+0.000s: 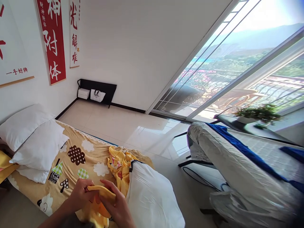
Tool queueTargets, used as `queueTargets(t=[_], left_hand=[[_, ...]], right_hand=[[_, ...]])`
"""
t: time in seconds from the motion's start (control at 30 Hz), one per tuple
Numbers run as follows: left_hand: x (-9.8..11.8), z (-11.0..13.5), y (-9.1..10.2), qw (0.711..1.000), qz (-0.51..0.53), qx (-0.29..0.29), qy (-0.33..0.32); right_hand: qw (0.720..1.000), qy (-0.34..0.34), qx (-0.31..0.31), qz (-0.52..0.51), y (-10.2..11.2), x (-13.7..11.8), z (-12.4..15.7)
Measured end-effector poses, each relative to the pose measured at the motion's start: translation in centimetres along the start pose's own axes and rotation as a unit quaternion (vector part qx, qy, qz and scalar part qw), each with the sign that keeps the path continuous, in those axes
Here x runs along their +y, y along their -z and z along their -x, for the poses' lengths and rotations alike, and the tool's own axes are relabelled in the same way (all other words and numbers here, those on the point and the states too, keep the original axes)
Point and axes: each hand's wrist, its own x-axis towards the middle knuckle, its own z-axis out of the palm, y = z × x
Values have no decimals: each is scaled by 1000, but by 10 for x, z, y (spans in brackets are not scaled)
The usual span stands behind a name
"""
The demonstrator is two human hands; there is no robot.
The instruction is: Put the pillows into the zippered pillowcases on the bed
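Yellow cloth [95, 212], perhaps a pillowcase, hangs from both of my hands above the near side of the bed. My left hand [82, 191] pinches one end of its upper edge. At the other end my right hand [116, 202] grips the edge, thumb and fingers around it. Below them spreads a beige patterned bed sheet [92, 152] with clouds and trees. Just beyond my hands a crumpled yellow printed cloth [121, 161] lies on the bed. A white pillow or stuffed bedding [154, 196] rests beside it on the right.
White pillows [40, 148] are stacked at the bed's left end. To the right stands a plastic-covered piece of furniture [220, 152] with blue strips. A potted plant [258, 114] sits on a dark table by the sliding glass door. A low black bench [108, 91] stands against the wall.
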Motion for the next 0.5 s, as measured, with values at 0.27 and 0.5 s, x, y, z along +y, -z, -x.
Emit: queueTargets(t=[0.27,0.5], left_hand=[[38,-4,6,994,-57,69,-55],[55,-1,33,995,-4,91,-44]], right_hand=[[998,4,-54,40,-34,58,2],[997,42,37,54,-5,63,-2]])
